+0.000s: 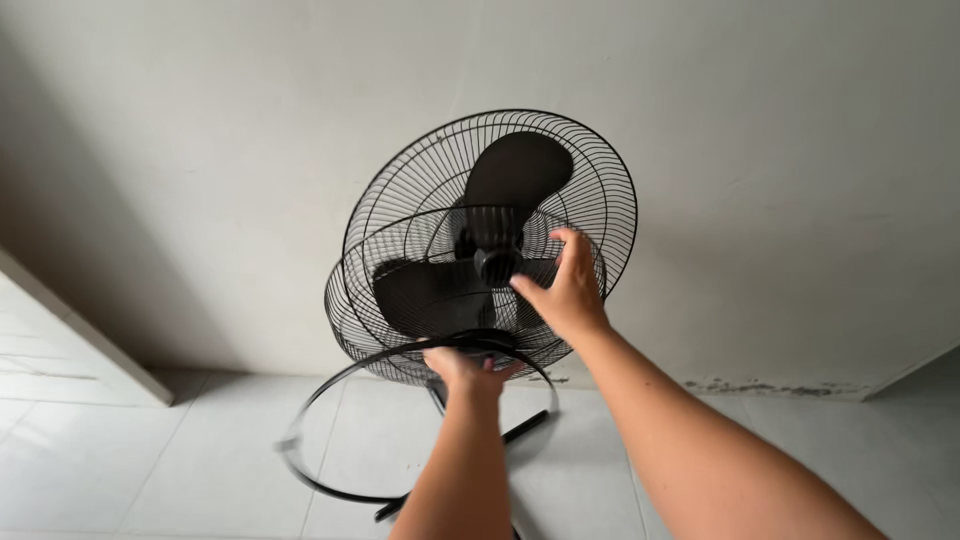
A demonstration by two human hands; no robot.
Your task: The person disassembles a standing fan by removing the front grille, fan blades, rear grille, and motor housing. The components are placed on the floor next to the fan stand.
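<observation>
Up close, a black pedestal fan (490, 240) with a round wire cage stands on the pale tiled floor (150, 450) against a plain off-white wall (200, 120), in the middle of the view. Its rear wire guard (600, 170) sits upright behind the three dark plastic blades (515, 170), while the front wire guard (370, 300) hangs loose and tilted, its low left side dropped away from the rear one. A thin black plastic rim ring (320, 470) droops lower, looping down towards the floor on the near left, with its upper arc passing in front of the cage's bottom edge.

The left hand (462, 368) is at the bottom of the cage, its grip closed around the upper arc of the rim ring where that meets the lower edge of the front guard. The right hand (565, 290) is higher and to the right, fingers curled through or over the wires of the front guard just beside the round black hub cap (497, 265) at the blades' centre; whether its grip is fully closed on the wires cannot be told. Both bare forearms reach in from the near edge.

Beneath the cage, a black cross-bar base (520, 428) lies on the tiles. At the far left a pale ledge (90, 345) runs along the wall, and dark stains (760, 386) mark the wall's foot on the right.
</observation>
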